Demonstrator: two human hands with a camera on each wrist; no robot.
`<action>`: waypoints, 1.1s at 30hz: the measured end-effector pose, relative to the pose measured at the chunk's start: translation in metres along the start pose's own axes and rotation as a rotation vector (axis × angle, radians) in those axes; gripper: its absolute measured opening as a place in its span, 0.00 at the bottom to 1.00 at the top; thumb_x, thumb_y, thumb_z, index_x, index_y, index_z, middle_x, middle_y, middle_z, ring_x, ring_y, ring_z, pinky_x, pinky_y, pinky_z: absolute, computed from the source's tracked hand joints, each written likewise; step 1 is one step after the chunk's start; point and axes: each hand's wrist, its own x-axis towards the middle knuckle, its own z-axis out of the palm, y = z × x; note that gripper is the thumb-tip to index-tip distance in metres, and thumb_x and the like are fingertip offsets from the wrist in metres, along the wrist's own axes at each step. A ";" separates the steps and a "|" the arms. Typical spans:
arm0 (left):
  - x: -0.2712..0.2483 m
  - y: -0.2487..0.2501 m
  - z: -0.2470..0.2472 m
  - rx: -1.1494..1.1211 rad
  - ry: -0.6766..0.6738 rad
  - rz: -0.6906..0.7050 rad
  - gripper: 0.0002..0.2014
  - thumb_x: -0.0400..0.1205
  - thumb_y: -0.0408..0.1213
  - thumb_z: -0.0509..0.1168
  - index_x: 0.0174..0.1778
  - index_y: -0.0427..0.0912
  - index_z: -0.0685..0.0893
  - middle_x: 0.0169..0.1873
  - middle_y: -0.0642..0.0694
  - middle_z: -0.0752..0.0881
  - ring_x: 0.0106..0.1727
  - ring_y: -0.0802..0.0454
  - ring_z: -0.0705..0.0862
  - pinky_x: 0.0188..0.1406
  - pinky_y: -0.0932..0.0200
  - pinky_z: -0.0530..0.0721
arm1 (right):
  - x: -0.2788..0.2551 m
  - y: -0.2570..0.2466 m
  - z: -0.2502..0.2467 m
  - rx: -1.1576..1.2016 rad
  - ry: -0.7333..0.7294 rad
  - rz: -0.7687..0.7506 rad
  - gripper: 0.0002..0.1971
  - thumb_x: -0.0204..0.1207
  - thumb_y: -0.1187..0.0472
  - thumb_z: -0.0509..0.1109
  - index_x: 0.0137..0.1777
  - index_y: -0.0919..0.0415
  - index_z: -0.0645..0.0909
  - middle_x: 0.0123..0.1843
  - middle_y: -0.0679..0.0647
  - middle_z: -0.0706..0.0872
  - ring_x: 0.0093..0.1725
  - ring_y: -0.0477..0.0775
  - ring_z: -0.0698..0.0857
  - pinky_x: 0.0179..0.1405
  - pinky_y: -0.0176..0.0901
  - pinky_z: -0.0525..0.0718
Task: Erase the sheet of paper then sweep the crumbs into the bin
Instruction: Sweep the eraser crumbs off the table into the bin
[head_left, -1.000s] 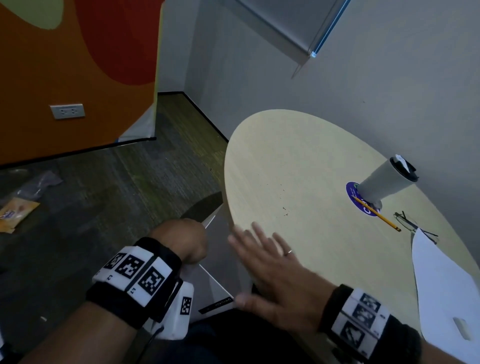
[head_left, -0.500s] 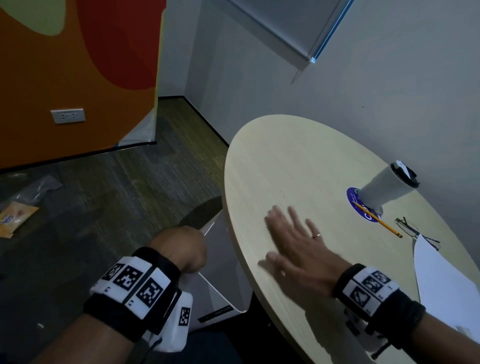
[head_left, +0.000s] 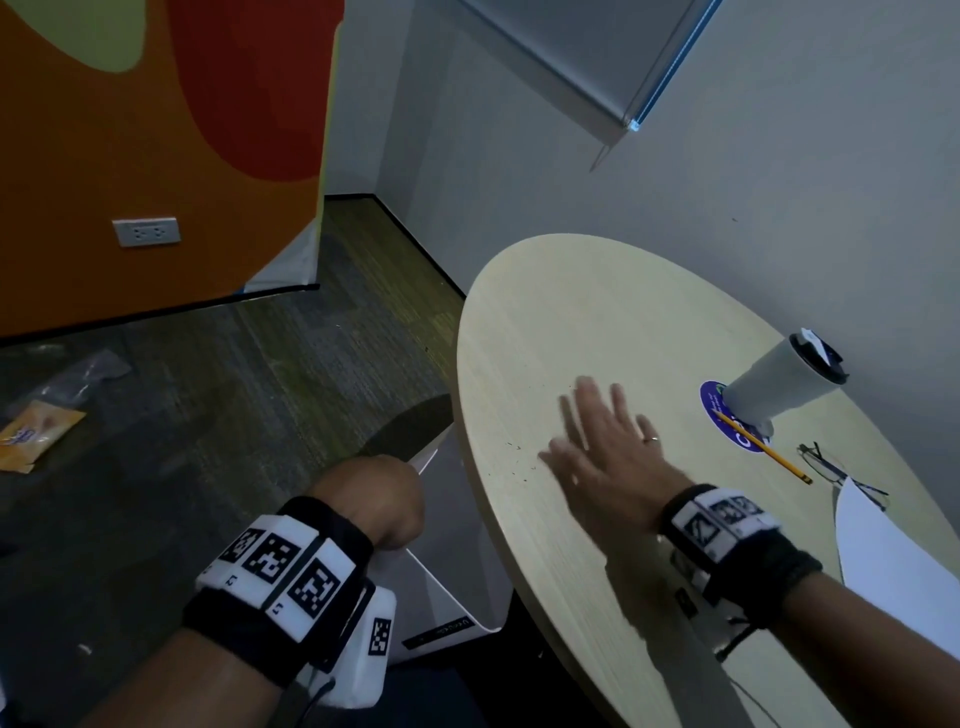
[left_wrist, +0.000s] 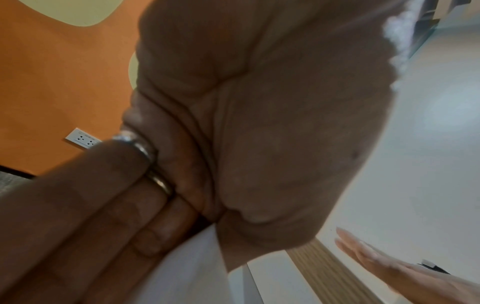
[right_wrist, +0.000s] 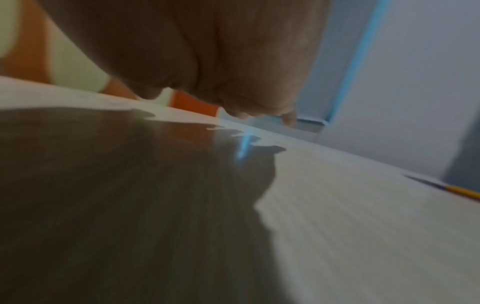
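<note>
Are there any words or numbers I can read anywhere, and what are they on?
Nothing here can be read for sure.
Bin: a small dark label near its bottom edge, too small and blurred to read.
Blue round sticker under the cup: white letters, mostly hidden and blurred.
Orange packet on the floor: dark print, too blurred.
Wristbands: only black-and-white square code patterns and tiny marks, no readable words.

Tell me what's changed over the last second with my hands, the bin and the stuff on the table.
The right hand, fingers flat and spread, moved from the table's near edge by the bin inward, toward the coffee cup; a few crumbs lie between it and the edge. The left hand still grips the bin's rim below the edge. The cup, pencil, glasses and paper stayed put.
</note>
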 end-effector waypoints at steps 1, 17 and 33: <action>0.000 0.000 0.000 0.001 -0.001 0.002 0.17 0.89 0.33 0.58 0.71 0.34 0.85 0.69 0.38 0.87 0.68 0.42 0.87 0.52 0.56 0.77 | 0.009 0.008 -0.002 0.056 -0.007 0.100 0.49 0.82 0.21 0.35 0.94 0.49 0.31 0.94 0.49 0.30 0.93 0.61 0.30 0.92 0.75 0.40; 0.002 -0.001 0.003 -0.062 0.040 0.017 0.16 0.89 0.33 0.59 0.69 0.36 0.86 0.67 0.40 0.88 0.66 0.44 0.87 0.53 0.57 0.78 | 0.015 0.012 -0.012 -0.086 -0.226 -0.029 0.67 0.55 0.06 0.26 0.90 0.48 0.21 0.89 0.47 0.18 0.89 0.55 0.21 0.91 0.71 0.31; 0.005 -0.003 0.007 -0.115 0.059 0.009 0.15 0.89 0.33 0.60 0.68 0.36 0.86 0.65 0.40 0.88 0.65 0.45 0.87 0.51 0.56 0.78 | 0.017 -0.016 -0.016 -0.220 -0.241 -0.334 0.54 0.68 0.12 0.24 0.90 0.40 0.20 0.90 0.43 0.20 0.89 0.48 0.19 0.88 0.62 0.25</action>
